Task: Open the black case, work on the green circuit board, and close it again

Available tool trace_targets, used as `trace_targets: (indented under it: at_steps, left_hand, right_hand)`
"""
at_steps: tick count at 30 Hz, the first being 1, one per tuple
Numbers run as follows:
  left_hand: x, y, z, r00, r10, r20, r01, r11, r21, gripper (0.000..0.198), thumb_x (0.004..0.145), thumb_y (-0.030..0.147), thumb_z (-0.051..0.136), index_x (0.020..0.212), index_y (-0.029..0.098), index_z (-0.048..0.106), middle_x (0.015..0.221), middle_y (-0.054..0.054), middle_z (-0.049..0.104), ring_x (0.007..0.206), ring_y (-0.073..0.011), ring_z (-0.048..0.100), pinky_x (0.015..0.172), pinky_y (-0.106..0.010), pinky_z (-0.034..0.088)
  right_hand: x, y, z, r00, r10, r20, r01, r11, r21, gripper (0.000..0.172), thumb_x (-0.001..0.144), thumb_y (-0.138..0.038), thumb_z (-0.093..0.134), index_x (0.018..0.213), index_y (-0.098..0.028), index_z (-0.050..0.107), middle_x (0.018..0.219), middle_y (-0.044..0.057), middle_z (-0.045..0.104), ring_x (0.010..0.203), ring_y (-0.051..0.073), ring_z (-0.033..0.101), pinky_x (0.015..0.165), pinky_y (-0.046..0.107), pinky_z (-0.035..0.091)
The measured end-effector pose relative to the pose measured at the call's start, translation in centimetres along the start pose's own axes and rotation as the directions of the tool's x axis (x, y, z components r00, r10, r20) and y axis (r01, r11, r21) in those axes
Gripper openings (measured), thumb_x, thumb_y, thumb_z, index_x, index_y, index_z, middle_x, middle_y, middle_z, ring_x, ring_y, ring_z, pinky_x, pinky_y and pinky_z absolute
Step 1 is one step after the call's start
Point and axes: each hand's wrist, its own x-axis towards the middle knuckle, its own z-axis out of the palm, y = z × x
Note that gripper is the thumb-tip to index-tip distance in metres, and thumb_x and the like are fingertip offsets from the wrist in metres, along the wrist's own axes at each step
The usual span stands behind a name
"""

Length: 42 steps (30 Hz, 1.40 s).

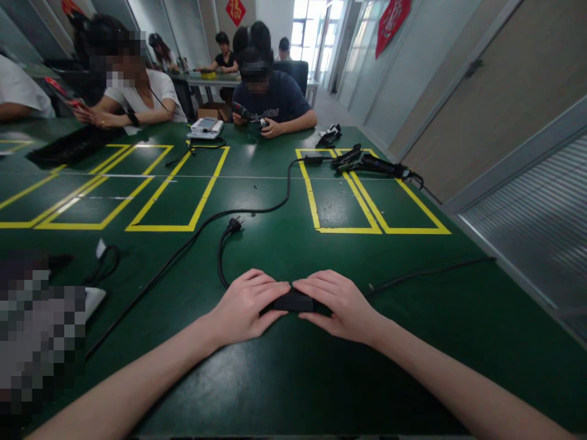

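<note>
A black power adapter (293, 300) lies on the green table between my two hands. My left hand (251, 304) is wrapped round its left end, fingers over the top and thumb along the near side. Its right end is gripped the same way by my right hand (337, 304). A short black cord with a power plug (235, 225) curves up from behind my left hand. To the right, a thin black cable (431, 272) runs from beside my right hand toward the table's edge. The adapter's ends are hidden under my fingers.
A long black cord (183, 245) crosses the table to a second adapter (314, 159). Yellow tape rectangles (160, 228) mark the green table (293, 391). Dark tool-like parts (380, 165) lie at the back right, a white device (205, 127) further left. Several people sit opposite.
</note>
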Motion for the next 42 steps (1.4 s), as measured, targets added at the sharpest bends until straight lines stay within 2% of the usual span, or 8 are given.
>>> trace_targets:
  at_steps: [8,11,16,20,24,28,33,42]
  left_hand:
    - [0.1,0.3,0.0,0.998,-0.06,0.0,0.06,0.997,0.058,0.046,0.105,0.045,0.058,0.139,0.014,0.059,0.111,-0.013,0.078,0.099,-0.0248,0.073,0.085,-0.039,0.058]
    - [0.1,0.2,0.2,0.999,-0.053,-0.005,0.054,0.994,0.1,0.039,0.109,0.043,0.051,0.134,0.014,0.061,0.109,-0.012,0.078,0.093,-0.023,0.074,0.079,-0.036,0.056]
    - [0.2,-0.1,-0.3,0.993,0.115,-0.025,-0.105,0.962,0.251,0.036,0.111,0.03,0.041,0.138,0.013,0.058,0.121,-0.013,0.078,0.092,-0.0219,0.072,0.076,-0.036,0.052]
    - [0.6,0.0,-0.8,0.978,0.207,-0.038,-0.182,0.92,0.347,0.035,0.11,0.017,0.043,0.141,0.017,0.058,0.127,-0.009,0.077,0.089,-0.0183,0.07,0.077,-0.034,0.05]
    - [0.7,0.0,-0.7,0.992,0.125,-0.022,-0.111,0.942,0.318,0.039,0.108,0.021,0.046,0.146,0.016,0.054,0.128,-0.012,0.075,0.095,-0.0213,0.071,0.08,-0.036,0.051]
    - [0.4,-0.1,-0.3,0.998,-0.059,-0.006,0.059,0.986,0.154,0.059,0.102,0.053,0.06,0.143,0.011,0.057,0.103,-0.012,0.078,0.088,-0.0246,0.071,0.078,-0.038,0.054]
    - [0.2,0.0,-0.3,0.994,-0.108,-0.008,0.108,0.994,0.02,0.03,0.106,0.042,0.059,0.116,0.016,0.069,0.094,-0.007,0.077,0.082,-0.0194,0.07,0.072,-0.032,0.049]
    - [0.4,0.6,-0.5,0.991,-0.12,-0.052,0.12,0.993,0.009,0.039,0.104,0.05,0.06,0.119,0.015,0.069,0.09,-0.007,0.074,0.079,-0.0202,0.067,0.071,-0.033,0.05]
  right_hand:
    - [-0.1,-0.2,0.0,0.995,-0.062,-0.08,0.057,0.996,-0.063,0.031,0.104,-0.033,0.061,0.129,-0.015,0.065,0.111,0.012,0.08,0.097,0.024,0.075,0.084,0.038,0.062]
    - [-0.2,-0.2,0.1,0.995,-0.059,-0.086,0.053,0.996,-0.073,0.033,0.103,-0.03,0.064,0.133,-0.017,0.063,0.117,0.013,0.078,0.101,0.023,0.075,0.087,0.037,0.062]
    - [-0.2,-0.5,-0.3,0.988,0.15,0.019,-0.151,0.98,0.133,0.052,0.094,-0.041,0.074,0.139,-0.019,0.058,0.126,0.014,0.074,0.111,0.026,0.073,0.093,0.04,0.061]
    - [0.0,-1.0,-0.8,0.941,0.318,0.117,-0.339,0.89,0.305,0.035,0.1,-0.036,0.064,0.13,-0.02,0.066,0.108,0.01,0.076,0.087,0.02,0.07,0.076,0.033,0.058]
    - [0.1,-1.1,-0.5,0.89,0.434,0.139,-0.455,0.83,0.324,0.029,0.092,-0.034,0.076,0.117,-0.02,0.071,0.094,0.005,0.074,0.077,0.018,0.065,0.07,0.031,0.054]
    - [-0.1,-0.8,0.1,0.926,0.376,0.042,-0.373,0.888,0.27,0.031,0.086,-0.028,0.083,0.113,-0.021,0.069,0.092,0.004,0.072,0.082,0.02,0.065,0.072,0.032,0.053]
    - [-0.1,-0.4,0.1,0.976,0.217,0.002,-0.215,0.965,0.147,0.023,0.095,-0.03,0.073,0.114,-0.021,0.064,0.095,0.006,0.072,0.083,0.02,0.066,0.072,0.031,0.052]
    - [0.1,-0.6,-0.5,0.995,0.101,0.028,-0.1,0.994,-0.039,0.023,0.106,-0.038,0.056,0.11,-0.017,0.065,0.088,0.007,0.07,0.077,0.021,0.066,0.067,0.032,0.05]
